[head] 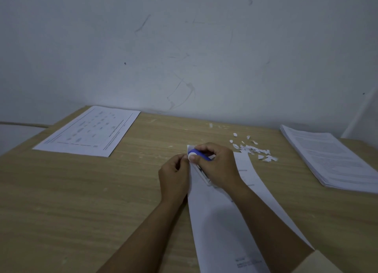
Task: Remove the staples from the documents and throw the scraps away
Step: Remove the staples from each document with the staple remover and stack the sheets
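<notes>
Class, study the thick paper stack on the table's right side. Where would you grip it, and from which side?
Likely the stack's left long edge, approached from the open table beside it. It lies flat and thick, so fingers can slide under there with the thumb on top.

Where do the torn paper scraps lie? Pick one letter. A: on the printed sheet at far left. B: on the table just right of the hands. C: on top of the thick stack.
B: the scraps lie on the table just right of the right hand, short of the thick stack.
</notes>
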